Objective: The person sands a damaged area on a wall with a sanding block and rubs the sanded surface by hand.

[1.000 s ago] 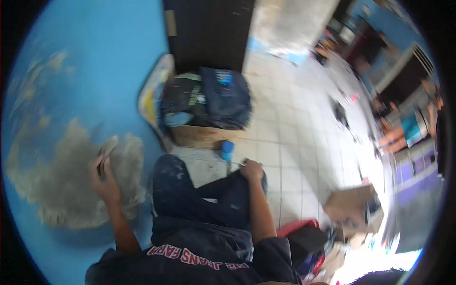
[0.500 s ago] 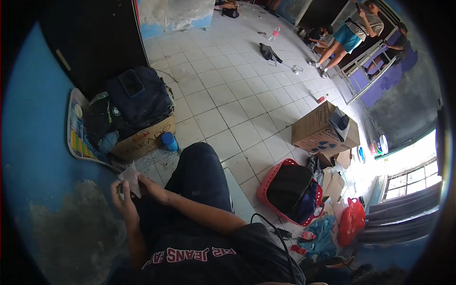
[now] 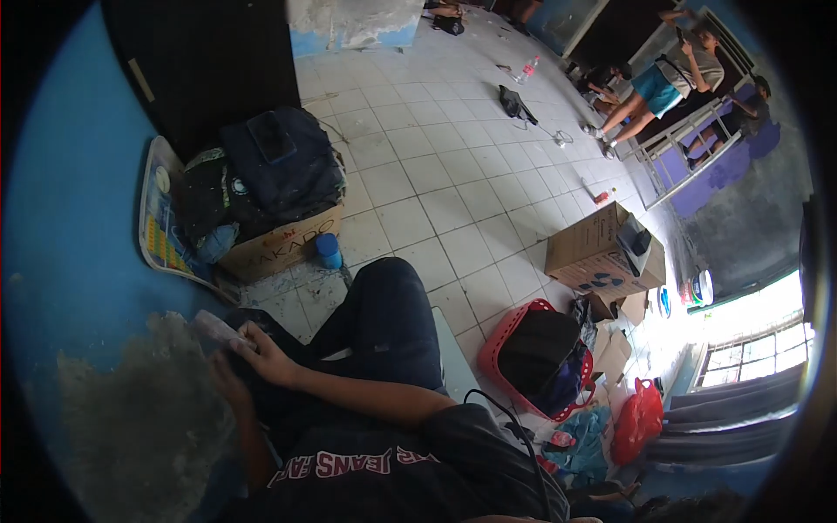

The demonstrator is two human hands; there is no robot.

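Observation:
A pale greyish-pink, flat, folded-looking piece is pinched between the thumb and fingers of my right hand, above my lap beside the left wall. I cannot make out what the piece is. My left hand is just below it, blurred by motion, with its fingers partly smeared against the wall's bare patch. Whether the left hand touches the piece does not show. Under the hands are my dark trousers, one knee raised.
A cardboard box bears dark bags and a phone, with a blue-capped container beside it. To the right are a red basket of dark cloth, a larger carton and a red plastic bag. People are farther back.
The pale piece has tilted and shifted slightly left, and now rests in my right hand. My left hand has come off it and dropped lower. The view has turned slightly.

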